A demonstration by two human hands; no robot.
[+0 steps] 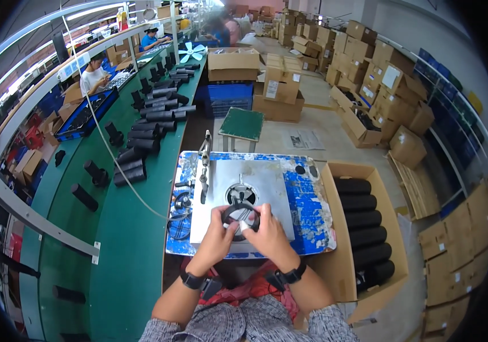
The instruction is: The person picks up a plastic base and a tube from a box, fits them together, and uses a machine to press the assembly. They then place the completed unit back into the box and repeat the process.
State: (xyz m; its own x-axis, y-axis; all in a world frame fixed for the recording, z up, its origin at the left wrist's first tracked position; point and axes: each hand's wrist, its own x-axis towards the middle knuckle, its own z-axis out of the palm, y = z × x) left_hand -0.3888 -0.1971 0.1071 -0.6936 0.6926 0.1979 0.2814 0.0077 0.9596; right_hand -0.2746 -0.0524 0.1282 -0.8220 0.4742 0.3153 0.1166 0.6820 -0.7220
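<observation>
A black ring (239,206) is held up between both my hands, over the near part of a metal plate (269,176). My left hand (217,232) grips its left side, with fingers curled round the rim and thumb inside. On the right side, my right hand (267,232) pinches the same ring. Something small and white shows at the right thumb; whether it is a cover or a separate piece I cannot tell. Just beyond the ring lies a round metal fixture (240,190) with dark parts in its middle. A metal toggle clamp (204,162) stands left of it.
A worn blue table (311,214) bears the plate. To the right, an open carton (344,271) holds several black cylinders (364,219). On the left runs a green bench (124,228) with many black tubes (143,146). Beyond stands a green-topped stool (243,123); people sit at the far bench.
</observation>
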